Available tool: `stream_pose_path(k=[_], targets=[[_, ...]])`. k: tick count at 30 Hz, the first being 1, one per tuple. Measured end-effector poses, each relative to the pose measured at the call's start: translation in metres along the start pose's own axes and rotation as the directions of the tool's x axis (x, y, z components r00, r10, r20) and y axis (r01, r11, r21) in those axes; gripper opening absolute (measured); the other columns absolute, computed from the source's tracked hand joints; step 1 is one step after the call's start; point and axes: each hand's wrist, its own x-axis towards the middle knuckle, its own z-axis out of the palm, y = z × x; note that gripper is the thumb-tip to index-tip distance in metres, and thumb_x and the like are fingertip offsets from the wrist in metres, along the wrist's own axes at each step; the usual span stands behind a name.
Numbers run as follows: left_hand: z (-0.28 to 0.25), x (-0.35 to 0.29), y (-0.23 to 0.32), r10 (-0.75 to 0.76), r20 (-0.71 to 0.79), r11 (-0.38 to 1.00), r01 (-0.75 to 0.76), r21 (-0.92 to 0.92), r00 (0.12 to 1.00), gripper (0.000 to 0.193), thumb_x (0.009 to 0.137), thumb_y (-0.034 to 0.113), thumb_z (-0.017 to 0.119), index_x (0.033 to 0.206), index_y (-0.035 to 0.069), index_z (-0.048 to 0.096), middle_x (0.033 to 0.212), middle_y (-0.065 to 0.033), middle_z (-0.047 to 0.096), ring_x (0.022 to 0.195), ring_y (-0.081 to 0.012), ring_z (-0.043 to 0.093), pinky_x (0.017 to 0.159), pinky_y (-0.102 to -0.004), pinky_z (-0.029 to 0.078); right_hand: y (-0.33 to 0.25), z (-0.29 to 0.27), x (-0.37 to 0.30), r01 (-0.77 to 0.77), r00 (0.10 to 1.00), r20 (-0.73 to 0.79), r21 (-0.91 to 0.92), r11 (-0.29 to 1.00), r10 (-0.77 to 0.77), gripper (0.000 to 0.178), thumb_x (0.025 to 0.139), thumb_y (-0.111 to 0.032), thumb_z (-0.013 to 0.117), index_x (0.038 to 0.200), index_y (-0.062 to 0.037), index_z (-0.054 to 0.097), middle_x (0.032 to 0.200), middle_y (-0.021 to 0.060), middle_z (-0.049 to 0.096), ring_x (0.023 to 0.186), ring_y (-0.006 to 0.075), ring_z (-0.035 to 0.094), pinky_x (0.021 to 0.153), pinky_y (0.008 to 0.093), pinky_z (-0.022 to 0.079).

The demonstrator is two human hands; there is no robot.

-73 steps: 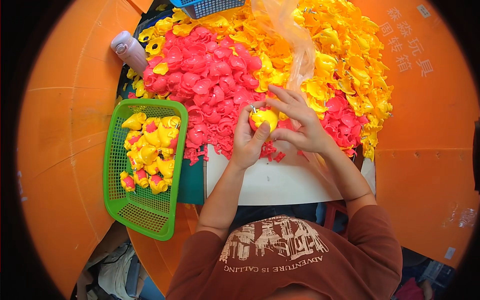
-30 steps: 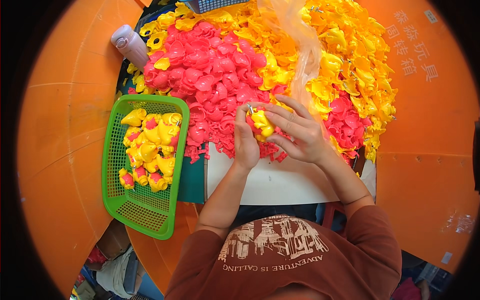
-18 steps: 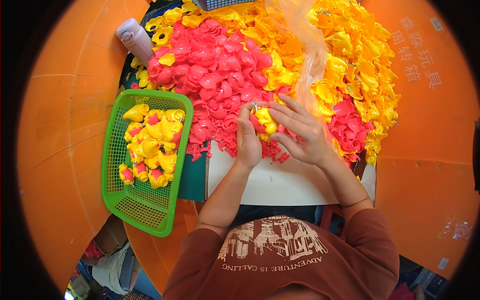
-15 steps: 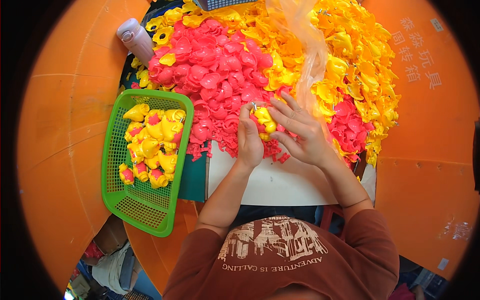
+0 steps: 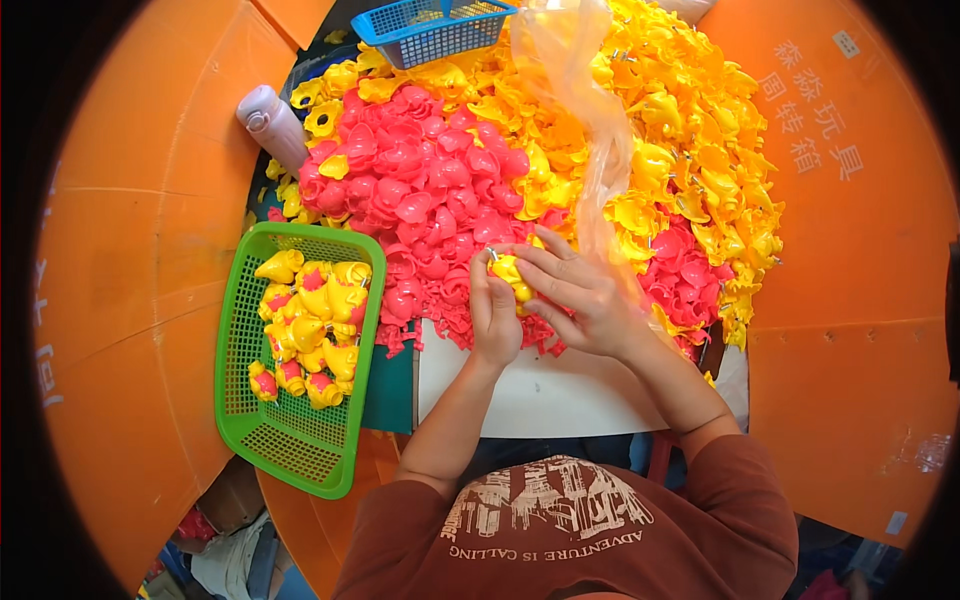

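Observation:
Between my two hands is a small yellow plastic toy piece [image 5: 513, 277] with a metal pin sticking out at its top. My left hand [image 5: 494, 322] is closed on its left side, thumb upright along it. From the right, my right hand [image 5: 585, 295] presses its fingers against the same piece, partly covering it. Just beyond the hands rises a heap of pink plastic shells [image 5: 425, 190]. On my left stands a green basket [image 5: 229, 350] holding several yellow and pink toy figures [image 5: 315, 320].
Yellow plastic parts [image 5: 690, 130] are heaped at the back and right, with a clear plastic bag [image 5: 600, 140] across them. A blue basket [image 5: 440, 45] sits at the far edge, a pale lilac bottle [image 5: 272, 125] at the far left. Orange panels [image 5: 840, 380] flank the white work board [image 5: 540, 400].
The whole view has shifted, so the table appears lower and more of the blue basket shows. Both hands stay on the yellow piece, the right fingers now covering more of it.

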Motion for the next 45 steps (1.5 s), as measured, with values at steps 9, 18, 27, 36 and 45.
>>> stream_pose_path(k=[9, 18, 27, 36, 45], targets=[[-0.003, 0.004, 0.002, 0.049, -0.022, 0.993, -0.046, 0.111, 0.999, 0.047, 0.097, 0.039, 0.038, 0.124, 0.001, 0.033, 0.112, -0.0074, 0.045, 0.101, -0.0123, 0.047, 0.085, -0.0249, 0.040, 0.011, 0.002, 0.005, 0.064, 0.998, 0.021, 0.027, 0.998, -0.065, 0.051, 0.071, -0.001, 0.068, 0.120, 0.0009, 0.054, 0.124, 0.0197, 0.053, 0.119, 0.0423, 0.046, 0.100, 0.0486, 0.038], [-0.004, 0.000, 0.001, -0.002, -0.062, 0.999, -0.001, -0.052, 0.998, 0.041, 0.096, 0.032, 0.043, 0.121, -0.001, 0.037, 0.112, -0.0085, 0.046, 0.098, -0.0125, 0.047, 0.083, -0.0251, 0.042, 0.004, 0.005, 0.002, -0.035, 0.997, -0.067, 0.199, 0.979, 0.049, 0.051, 0.073, 0.000, 0.065, 0.122, 0.0014, 0.052, 0.124, 0.0215, 0.052, 0.124, 0.0371, 0.043, 0.103, 0.0439, 0.034], [-0.002, 0.008, 0.004, 0.209, 0.053, 0.974, -0.213, 0.077, 0.976, 0.046, 0.094, 0.033, 0.047, 0.122, -0.002, 0.037, 0.120, -0.0129, 0.042, 0.110, -0.0181, 0.044, 0.093, -0.0295, 0.037, 0.011, 0.008, 0.012, -0.415, 0.808, 0.165, 0.840, 0.349, 0.565, 0.031, 0.091, -0.008, 0.053, 0.120, 0.0044, 0.054, 0.111, 0.0105, 0.061, 0.100, 0.0128, 0.057, 0.089, 0.0263, 0.045], [-0.003, 0.004, -0.003, 0.217, 0.057, 0.948, -0.224, 0.227, 0.974, 0.053, 0.094, 0.040, 0.043, 0.125, -0.001, 0.034, 0.126, -0.0145, 0.038, 0.115, -0.0210, 0.041, 0.098, -0.0325, 0.034, 0.003, 0.016, 0.005, -0.372, 0.745, -0.020, 0.817, 0.441, 0.666, 0.027, 0.087, -0.003, 0.058, 0.113, 0.0061, 0.058, 0.100, 0.0104, 0.064, 0.090, 0.0118, 0.060, 0.080, 0.0227, 0.048], [0.002, 0.004, 0.001, 0.362, 0.104, 0.860, -0.375, 0.347, 0.926, 0.048, 0.092, 0.036, 0.049, 0.120, -0.001, 0.038, 0.115, -0.0183, 0.041, 0.108, -0.0278, 0.043, 0.094, -0.0361, 0.035, -0.002, 0.013, 0.015, -0.361, 0.723, -0.052, 0.822, 0.440, 0.689, 0.014, 0.084, -0.001, 0.062, 0.097, 0.0050, 0.062, 0.088, 0.0075, 0.064, 0.079, 0.0091, 0.060, 0.068, 0.0210, 0.049]])
